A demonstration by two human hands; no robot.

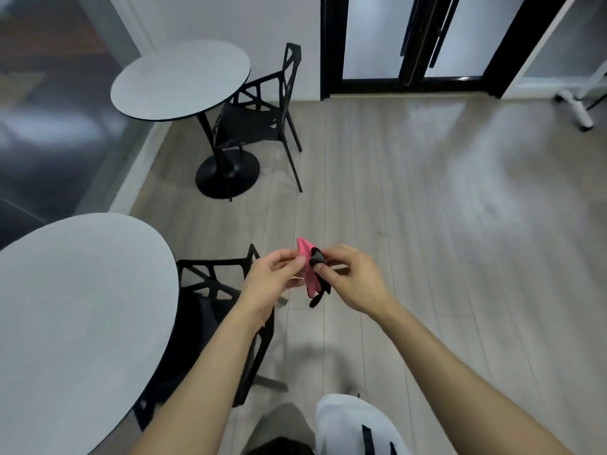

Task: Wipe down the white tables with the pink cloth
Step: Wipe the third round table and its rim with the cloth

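I hold a small pink cloth (308,267) with black edging in the air above the floor, between both hands. My left hand (272,277) pinches its left side and my right hand (351,279) pinches its right side with curled fingers. A black strip of the cloth hangs down below my hands. One round white table (75,316) stands close at the lower left. A second round white table (180,80) stands farther off at the upper left. Neither hand touches a table.
A black chair (210,310) is tucked at the near table, under my left forearm. Another black chair (262,113) stands by the far table. Dark-framed glass doors (417,44) rise ahead. A white wheeled stand (581,106) sits far right. Pale wood floor (443,208) spreads to the right.
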